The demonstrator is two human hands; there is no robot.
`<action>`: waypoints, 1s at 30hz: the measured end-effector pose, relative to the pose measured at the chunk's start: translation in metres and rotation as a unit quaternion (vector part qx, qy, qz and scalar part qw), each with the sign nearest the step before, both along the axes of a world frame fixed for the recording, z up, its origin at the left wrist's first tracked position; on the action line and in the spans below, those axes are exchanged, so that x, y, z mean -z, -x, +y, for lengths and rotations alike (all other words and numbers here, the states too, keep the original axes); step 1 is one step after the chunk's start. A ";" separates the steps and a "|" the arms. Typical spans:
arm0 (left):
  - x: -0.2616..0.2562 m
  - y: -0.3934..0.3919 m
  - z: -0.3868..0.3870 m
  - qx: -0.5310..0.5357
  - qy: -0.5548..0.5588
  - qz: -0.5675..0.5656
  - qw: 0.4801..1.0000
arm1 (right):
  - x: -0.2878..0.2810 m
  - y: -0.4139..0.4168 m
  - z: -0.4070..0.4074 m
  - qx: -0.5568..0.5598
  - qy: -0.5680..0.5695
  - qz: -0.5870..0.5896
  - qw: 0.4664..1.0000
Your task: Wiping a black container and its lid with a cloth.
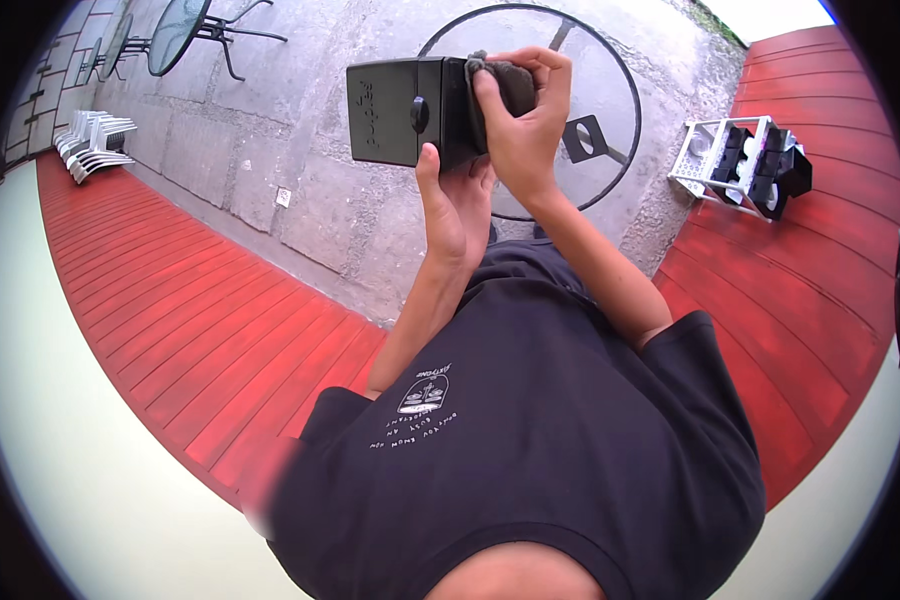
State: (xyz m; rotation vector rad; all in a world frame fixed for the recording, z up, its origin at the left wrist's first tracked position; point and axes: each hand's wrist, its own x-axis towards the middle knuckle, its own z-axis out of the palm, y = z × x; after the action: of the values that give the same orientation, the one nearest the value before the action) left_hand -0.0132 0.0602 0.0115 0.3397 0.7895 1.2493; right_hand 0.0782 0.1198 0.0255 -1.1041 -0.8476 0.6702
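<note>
A black box (394, 112), likely plastic, with raised writing on one face and a small dark knob (419, 115) on its edge, is held up over a round glass table (487, 30) with a dark rim. My left hand (457, 206) supports it from below, thumb against the near side. In my right hand (529, 120) is a bunched dark grey cloth (511, 86), pressed to the box's right end. The cloth and fingers hide part of that end. On the glass, right of my right hand, lies a flat black plate (576, 142) with an oval hole.
At the right, a white rack (709, 184) carries several black boxes (763, 169) against the red plank wall (810, 300). Farther off at upper left stand glass-topped tables (174, 34). White stacked furniture (94, 146) sits by the left wall. The floor is rough stone paving (315, 217).
</note>
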 end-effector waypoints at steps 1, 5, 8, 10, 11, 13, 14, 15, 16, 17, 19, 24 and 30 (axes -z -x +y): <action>-0.001 -0.004 -0.001 0.000 0.026 -0.011 1.000 | 0.004 -0.005 -0.006 -0.003 0.004 0.005 1.000; -0.002 -0.016 -0.008 0.004 0.104 -0.049 0.993 | 0.035 -0.022 -0.039 -0.139 -0.148 -0.226 0.953; 0.008 -0.026 -0.018 0.006 0.155 -0.081 0.984 | 0.064 -0.049 -0.027 -0.073 -0.088 -0.194 0.974; 0.022 -0.037 -0.022 0.044 0.170 -0.122 0.977 | 0.080 -0.060 -0.025 -0.080 -0.072 -0.199 0.974; 0.025 -0.042 -0.022 0.065 0.176 -0.142 0.972 | 0.087 -0.064 -0.024 -0.078 -0.057 -0.209 0.973; 0.029 -0.047 -0.027 0.027 0.195 -0.143 0.970 | 0.098 -0.072 -0.030 -0.081 -0.041 -0.216 0.972; 0.030 -0.049 -0.030 -0.004 0.211 -0.146 0.966 | 0.101 -0.077 -0.042 -0.140 -0.080 -0.239 0.957; 0.030 -0.051 -0.032 -0.034 0.228 -0.151 0.961 | 0.101 -0.081 -0.053 -0.197 -0.119 -0.261 0.937; 0.033 -0.051 -0.035 -0.039 0.230 -0.150 0.961 | 0.104 -0.084 -0.060 -0.254 -0.157 -0.282 0.912; 0.038 -0.053 -0.040 -0.023 0.235 -0.151 0.960 | 0.112 -0.089 -0.056 -0.257 -0.157 -0.281 0.911; 0.049 -0.055 -0.050 0.007 0.245 -0.153 0.957 | 0.140 -0.095 -0.031 -0.185 -0.051 -0.250 0.949; 0.117 -0.054 -0.062 0.056 0.214 -0.036 0.974 | 0.270 -0.128 0.000 -0.141 0.251 -0.024 0.957; 0.223 -0.070 -0.061 -0.107 0.099 0.417 0.897 | 0.333 -0.204 -0.070 -0.173 0.407 0.108 0.890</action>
State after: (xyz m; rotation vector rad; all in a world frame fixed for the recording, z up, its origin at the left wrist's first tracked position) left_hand 0.0568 -0.0013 -0.2116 0.6524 1.7174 1.1984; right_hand 0.2818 0.0501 -0.3074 -1.5936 -0.5676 1.5096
